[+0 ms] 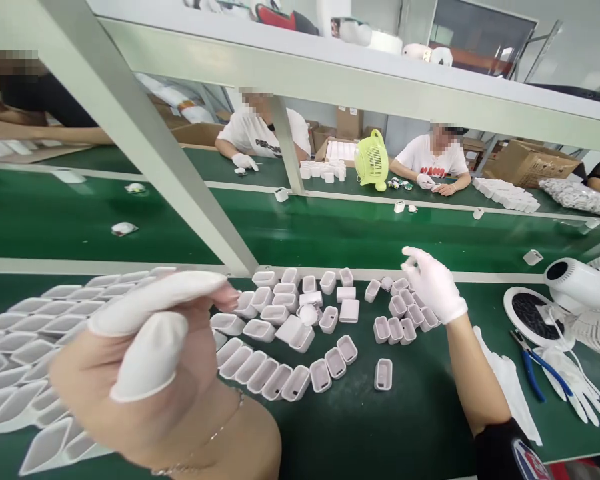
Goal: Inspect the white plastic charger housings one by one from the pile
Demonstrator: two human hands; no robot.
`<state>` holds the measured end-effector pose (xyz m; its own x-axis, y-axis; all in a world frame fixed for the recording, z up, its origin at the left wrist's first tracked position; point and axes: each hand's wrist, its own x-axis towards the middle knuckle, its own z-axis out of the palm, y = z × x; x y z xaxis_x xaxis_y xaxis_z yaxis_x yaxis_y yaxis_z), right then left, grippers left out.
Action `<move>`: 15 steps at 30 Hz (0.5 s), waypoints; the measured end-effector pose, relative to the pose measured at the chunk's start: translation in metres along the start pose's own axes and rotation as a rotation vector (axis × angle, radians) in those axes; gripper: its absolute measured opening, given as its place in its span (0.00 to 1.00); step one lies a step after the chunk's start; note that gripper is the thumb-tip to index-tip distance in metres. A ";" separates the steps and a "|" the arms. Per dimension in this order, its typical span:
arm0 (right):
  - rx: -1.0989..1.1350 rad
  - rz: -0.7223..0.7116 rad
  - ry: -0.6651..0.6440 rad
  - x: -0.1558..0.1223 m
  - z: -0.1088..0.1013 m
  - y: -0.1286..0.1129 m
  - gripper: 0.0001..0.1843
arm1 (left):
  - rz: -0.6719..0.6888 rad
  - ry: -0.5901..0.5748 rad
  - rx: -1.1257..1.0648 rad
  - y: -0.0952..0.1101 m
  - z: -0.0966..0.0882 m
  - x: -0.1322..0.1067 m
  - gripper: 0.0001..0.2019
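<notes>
My left hand (155, 360) is large in the foreground, with white finger cots on its thumb and index finger. Thumb and index finger are apart, and nothing shows between them; the other fingers are partly hidden. Behind it stand several small white plastic cases (253, 367), open side up, in loose rows. My right hand (433, 283), in a white glove, hovers over a smaller group of white cases (407, 310) with its fingers stretched to the left and apart. One single case (383, 375) stands alone on the green table (350, 427).
Many larger white cases (25, 360) fill the left. Blue-handled pliers (533, 373), a spare glove (580, 393) and a white fan (575, 287) lie at the right. A green conveyor belt (330, 230) runs behind a metal post (180, 153); co-workers sit beyond it.
</notes>
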<state>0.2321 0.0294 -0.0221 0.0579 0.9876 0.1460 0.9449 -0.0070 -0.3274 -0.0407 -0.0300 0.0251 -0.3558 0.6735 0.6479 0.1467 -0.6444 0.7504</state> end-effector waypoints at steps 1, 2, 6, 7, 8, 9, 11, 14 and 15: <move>-0.032 0.000 -0.089 0.013 0.006 -0.002 0.17 | 0.006 0.015 0.017 0.002 -0.002 -0.001 0.07; -0.071 0.000 -0.185 0.026 0.013 -0.004 0.18 | 0.017 0.030 0.024 0.003 -0.003 -0.002 0.07; -0.263 0.030 -0.516 0.070 0.044 -0.013 0.16 | 0.045 0.025 0.025 0.003 -0.008 -0.009 0.10; -0.302 0.042 -0.565 0.077 0.051 -0.014 0.16 | 0.036 0.000 0.023 0.002 -0.008 -0.011 0.10; -0.332 0.054 -0.599 0.081 0.058 -0.016 0.16 | 0.027 -0.037 0.028 -0.001 -0.008 -0.011 0.11; -0.352 0.065 -0.619 0.084 0.064 -0.017 0.16 | 0.021 -0.083 0.049 -0.004 -0.006 -0.010 0.11; -0.361 0.083 -0.616 0.085 0.071 -0.016 0.16 | 0.019 -0.214 0.160 -0.016 0.004 -0.006 0.10; -0.296 0.109 -0.530 0.080 0.073 -0.011 0.17 | 0.028 -0.606 0.480 -0.050 0.034 0.005 0.13; -0.254 0.116 -0.485 0.077 0.072 -0.008 0.17 | 0.046 -0.842 0.613 -0.065 0.047 0.008 0.15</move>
<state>0.2058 0.1170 -0.0752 0.0680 0.9368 -0.3432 0.9925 -0.0984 -0.0720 -0.0100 0.0344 -0.0121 0.3863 0.8393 0.3825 0.6712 -0.5402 0.5076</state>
